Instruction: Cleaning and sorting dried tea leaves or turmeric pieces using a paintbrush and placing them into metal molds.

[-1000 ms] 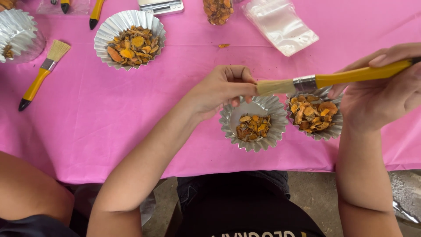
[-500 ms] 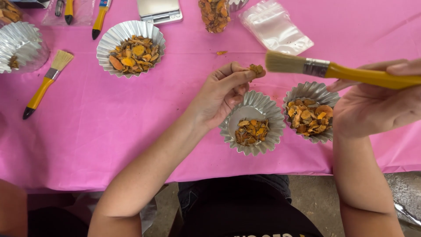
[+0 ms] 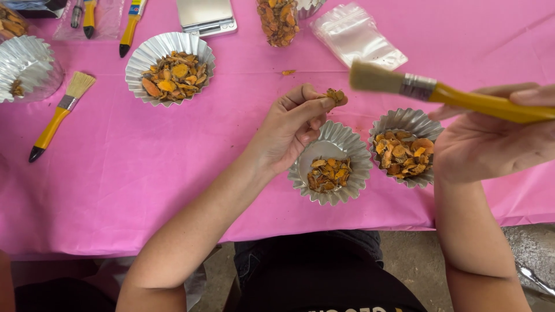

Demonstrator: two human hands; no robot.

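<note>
- Barely shifted since half a second ago, the left hand pinches a dried orange-brown slice at centre frame, above a fluted foil cup.
- Right hand grips a yellow-handled bristle brush at the right edge.

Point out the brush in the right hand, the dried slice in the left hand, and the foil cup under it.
brush (image 3: 462, 98), head view, on the yellow handle.
dried slice (image 3: 334, 95), head view, on its middle.
foil cup (image 3: 329, 141), head view, on its bare inner wall.
</note>
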